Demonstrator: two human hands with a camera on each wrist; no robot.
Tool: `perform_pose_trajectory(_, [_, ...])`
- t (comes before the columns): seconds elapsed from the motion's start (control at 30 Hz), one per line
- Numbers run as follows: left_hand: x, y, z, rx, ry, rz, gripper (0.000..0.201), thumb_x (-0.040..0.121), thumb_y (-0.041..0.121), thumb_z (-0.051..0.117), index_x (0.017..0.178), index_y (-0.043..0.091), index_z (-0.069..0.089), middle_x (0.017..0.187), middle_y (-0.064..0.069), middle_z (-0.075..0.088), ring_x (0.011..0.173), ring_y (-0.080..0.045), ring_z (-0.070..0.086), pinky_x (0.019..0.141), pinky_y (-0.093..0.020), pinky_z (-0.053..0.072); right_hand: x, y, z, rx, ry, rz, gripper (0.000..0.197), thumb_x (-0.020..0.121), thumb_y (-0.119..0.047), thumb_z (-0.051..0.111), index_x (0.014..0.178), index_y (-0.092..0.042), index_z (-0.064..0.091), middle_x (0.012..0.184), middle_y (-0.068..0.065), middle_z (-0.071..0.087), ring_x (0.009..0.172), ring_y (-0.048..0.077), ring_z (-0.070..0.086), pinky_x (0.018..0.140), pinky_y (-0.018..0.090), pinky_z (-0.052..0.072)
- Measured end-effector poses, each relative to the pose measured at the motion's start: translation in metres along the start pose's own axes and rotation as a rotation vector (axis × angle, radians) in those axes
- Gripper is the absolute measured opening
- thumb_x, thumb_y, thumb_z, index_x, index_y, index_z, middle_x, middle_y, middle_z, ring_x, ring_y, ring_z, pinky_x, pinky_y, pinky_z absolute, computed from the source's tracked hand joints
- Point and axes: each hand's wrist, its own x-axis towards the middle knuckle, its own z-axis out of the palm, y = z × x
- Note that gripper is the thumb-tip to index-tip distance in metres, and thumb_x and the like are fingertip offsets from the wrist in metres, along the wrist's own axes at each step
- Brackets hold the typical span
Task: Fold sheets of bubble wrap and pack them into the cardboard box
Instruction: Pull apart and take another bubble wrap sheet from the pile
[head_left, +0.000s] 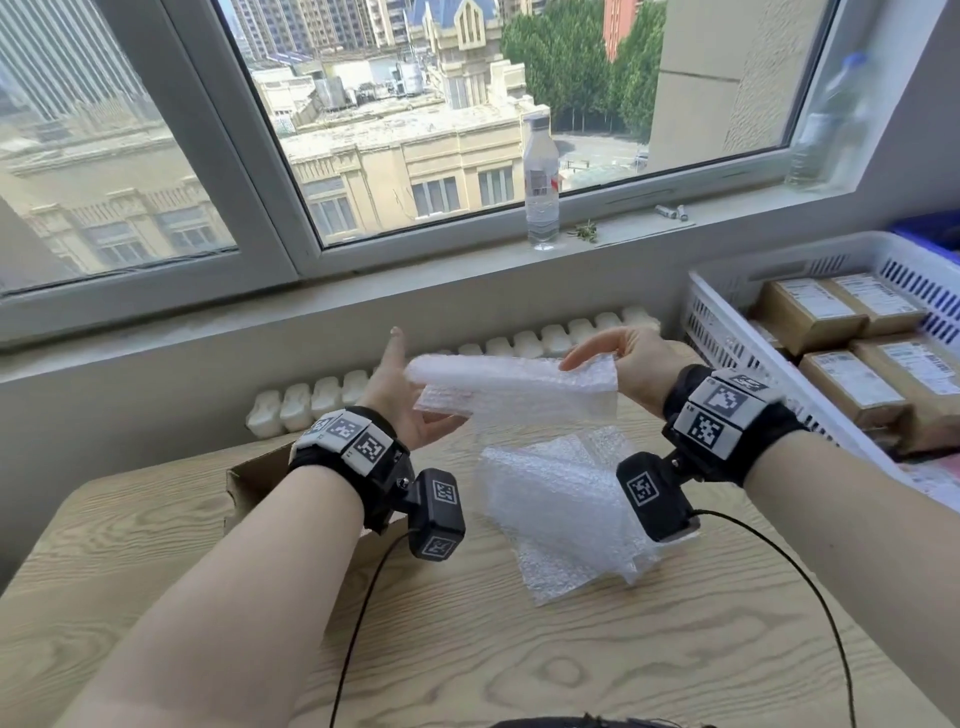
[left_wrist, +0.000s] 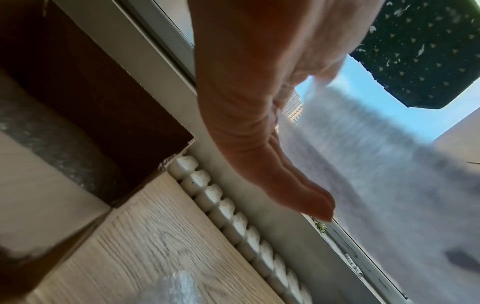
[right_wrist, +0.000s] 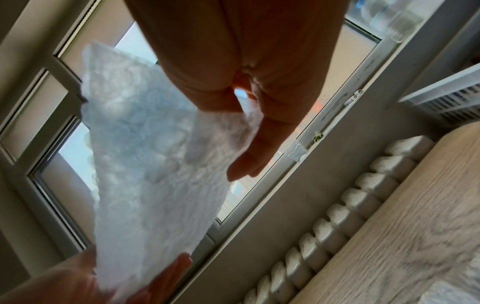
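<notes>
Sheet in hand: folded bubble wrap sheet, held in the air above the wooden table, stretched crosswise between my two hands.
Right hand: my right hand pinches the right end of the sheet, thumb on top and fingers beneath; seen from the right wrist, the sheet hangs away from that pinch toward my other hand.
Left hand: my left hand is flat, palm turned toward the sheet, fingers straight, thumb up; the left end of the sheet lies against the palm and fingers, nothing curled round it.
Left wrist view: my straight fingers lie alongside the blurred sheet.
Loose sheets: pile of bubble wrap sheets on the table, directly below the held sheet.
Cardboard box: open box on the table, left of the pile, partly hidden behind my left wrist.
Basket: white plastic basket with brown parcels, at the table's right edge.
Bottle: clear bottle on the windowsill, beyond the table.
</notes>
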Motion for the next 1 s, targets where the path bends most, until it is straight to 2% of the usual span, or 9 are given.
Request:
perform_pose_trajectory(0.1, [-0.007,0.001,-0.011,0.093,0.085,0.011,0.047,0.084,0.025,0.069,0.123,0.009,0.049,0.103,-0.018,0.063,0.067,-0.027,0.07,0.055,-0.031,0.06,-0.005,-0.011,0.011,0.012,-0.02,0.029,0.063,0.077,0.023,0.028,0.084,-0.023,0.071,0.131,0.009,0.058,0.111,0.045,0.055,0.095,0.053,0.048])
perform_pose_trajectory(0.2, [-0.015,0.003,-0.024,0.159,0.119,0.088,0.007,0.09,0.004,0.058,0.096,0.007,0.056,0.084,-0.01,0.062,0.064,-0.019,0.066,0.057,-0.025,0.058,0.003,-0.016,0.028,0.265,-0.011,0.083,0.04,0.087,0.013,0.041,0.098,-0.019,0.061,0.112,0.024,0.059,0.078,0.032,0.059,0.071,0.044,0.056])
perform_pose_trajectory(0.27, [-0.018,0.005,-0.04,0.113,0.127,0.149,0.008,0.09,0.003,0.057,0.097,0.009,0.056,0.089,-0.009,0.064,0.074,-0.019,0.065,0.062,-0.024,0.058,0.008,-0.023,0.041,0.496,-0.039,0.206,0.013,0.095,-0.009,0.046,0.104,-0.013,0.055,0.107,0.022,0.058,0.088,0.031,0.06,0.068,0.041,0.058])
perform_pose_trajectory(0.37, [-0.025,0.006,-0.067,0.046,0.168,0.255,0.028,0.09,0.001,0.056,0.117,0.006,0.053,0.106,-0.012,0.065,0.085,-0.02,0.067,0.063,-0.025,0.06,0.01,-0.031,0.063,0.573,-0.158,0.281,0.036,0.092,-0.029,0.056,0.12,-0.009,0.046,0.107,0.016,0.056,0.1,0.033,0.06,0.073,0.043,0.058])
perform_pose_trajectory(0.47, [-0.034,0.005,-0.092,0.064,0.264,0.302,0.051,0.088,0.001,0.059,0.135,0.008,0.041,0.127,-0.013,0.055,0.098,-0.023,0.064,0.063,-0.027,0.061,0.008,-0.038,0.096,0.362,-0.112,0.123,0.056,0.082,-0.002,0.068,0.129,-0.014,0.04,0.099,0.008,0.048,0.089,0.021,0.057,0.068,0.033,0.058])
perform_pose_trajectory(0.57, [-0.044,0.004,-0.118,0.624,0.557,0.401,0.062,0.084,0.017,0.067,0.135,0.017,0.033,0.128,-0.003,0.044,0.099,-0.021,0.053,0.077,-0.03,0.052,0.003,-0.047,0.132,-0.012,0.041,-0.069,0.035,0.082,-0.005,0.065,0.109,-0.023,0.049,0.092,0.003,0.051,0.077,0.015,0.053,0.062,0.022,0.05])
perform_pose_trajectory(0.67, [-0.053,-0.001,-0.145,1.101,0.681,0.409,0.038,0.081,0.029,0.064,0.116,0.023,0.048,0.112,-0.006,0.051,0.086,-0.022,0.055,0.073,-0.028,0.046,0.003,-0.06,0.168,-0.255,0.025,-0.147,0.019,0.087,-0.006,0.053,0.099,-0.017,0.062,0.099,0.005,0.058,0.083,0.019,0.054,0.074,0.025,0.045])
perform_pose_trajectory(0.77, [-0.052,-0.002,-0.162,1.402,0.663,0.328,0.02,0.082,0.026,0.059,0.097,0.018,0.067,0.106,-0.008,0.063,0.091,-0.024,0.062,0.076,-0.029,0.053,0.004,-0.071,0.204,-0.489,-0.054,-0.148,0.029,0.088,-0.002,0.045,0.106,-0.011,0.066,0.116,0.008,0.062,0.104,0.024,0.058,0.09,0.027,0.046])
perform_pose_trajectory(1.0, [-0.038,-0.008,-0.169,1.868,0.395,0.053,0.028,0.091,0.012,0.048,0.114,0.002,0.061,0.122,-0.016,0.059,0.114,-0.03,0.056,0.089,-0.034,0.049,0.004,-0.083,0.263,-0.92,-0.269,-0.128,0.037,0.093,-0.001,0.044,0.129,0.0,0.05,0.13,0.014,0.053,0.118,0.025,0.054,0.095,0.029,0.047])
